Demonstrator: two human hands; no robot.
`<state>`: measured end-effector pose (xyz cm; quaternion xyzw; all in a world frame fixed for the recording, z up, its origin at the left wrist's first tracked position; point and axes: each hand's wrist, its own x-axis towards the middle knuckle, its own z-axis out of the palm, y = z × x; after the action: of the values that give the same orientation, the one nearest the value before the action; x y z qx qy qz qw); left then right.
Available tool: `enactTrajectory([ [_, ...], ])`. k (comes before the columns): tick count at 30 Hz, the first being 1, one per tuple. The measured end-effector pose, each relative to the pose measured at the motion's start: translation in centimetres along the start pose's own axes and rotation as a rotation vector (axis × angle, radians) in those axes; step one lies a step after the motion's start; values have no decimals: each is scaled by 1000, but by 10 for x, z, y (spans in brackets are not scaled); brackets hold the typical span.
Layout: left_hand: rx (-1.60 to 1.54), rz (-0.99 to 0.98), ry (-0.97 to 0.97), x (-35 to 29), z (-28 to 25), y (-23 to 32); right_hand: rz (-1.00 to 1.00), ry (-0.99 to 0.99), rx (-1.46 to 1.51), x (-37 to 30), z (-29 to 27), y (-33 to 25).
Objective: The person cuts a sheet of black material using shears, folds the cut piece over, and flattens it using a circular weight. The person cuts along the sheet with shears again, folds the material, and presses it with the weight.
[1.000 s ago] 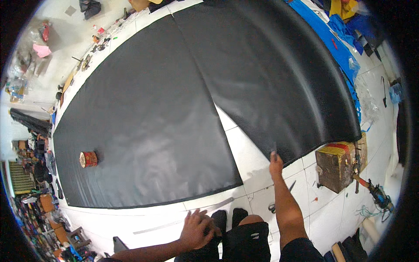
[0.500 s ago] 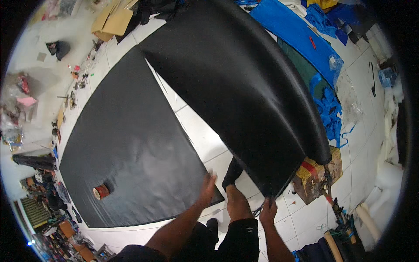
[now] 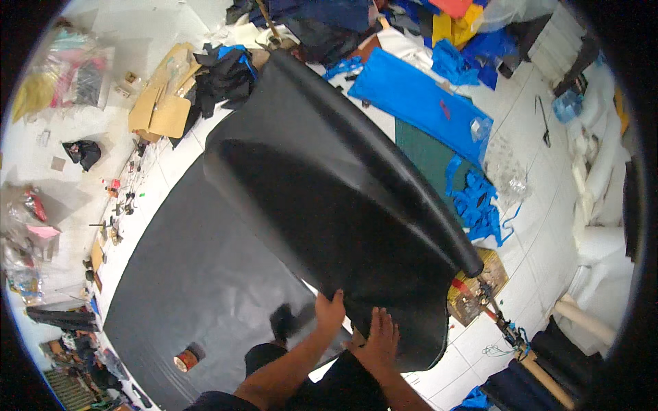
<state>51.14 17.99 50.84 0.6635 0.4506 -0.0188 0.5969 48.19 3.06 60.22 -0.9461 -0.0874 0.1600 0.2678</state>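
Note:
A large sheet of black leather-like material (image 3: 356, 253) runs off a thick black roll (image 3: 411, 185), its loose part bulging toward me. At its near left edge, my left hand (image 3: 330, 313) is closed, apparently gripping that edge. My right hand (image 3: 378, 339) lies open on the sheet just to the right, fingers stretched out and palm down. Beneath, a flat dark grey sheet (image 3: 185, 274) covers the floor, partly overlapped by the black one. A small reddish can (image 3: 185, 359) rests on the grey sheet, left of my legs.
The roll's near end lies over a worn box (image 3: 473, 294), beside a rod with tools. Blue fabric (image 3: 425, 103) and tangled blue strips (image 3: 483, 205) lie at the far right. Flattened cardboard (image 3: 161, 106) lies far left. Dark fabric rolls (image 3: 528, 383) sit near right.
The loose black sheet has swung left over the grey sheet, narrowing the gap of floor between them. My right hand let go of its corner and moved left, flattening onto it.

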Motion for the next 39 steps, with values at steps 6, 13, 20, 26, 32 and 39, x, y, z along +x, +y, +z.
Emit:
enactTrajectory([
  [6,-739,-181,-294,3,-118,54,346,-90,-4,-47,17,-87],
  [13,-1032,-124,-299,148,-335,202,334,49,-155,-177,33,-198],
  [20,-270,117,-230,254,-460,188,457,285,-259,-228,83,-222],
  [26,-165,248,-247,220,-547,168,471,278,-337,-289,162,-271],
  [32,-32,308,-297,195,-707,103,675,184,-129,-384,299,-355],
  [39,70,232,-238,160,-909,0,750,141,-1,-517,425,-483],
])
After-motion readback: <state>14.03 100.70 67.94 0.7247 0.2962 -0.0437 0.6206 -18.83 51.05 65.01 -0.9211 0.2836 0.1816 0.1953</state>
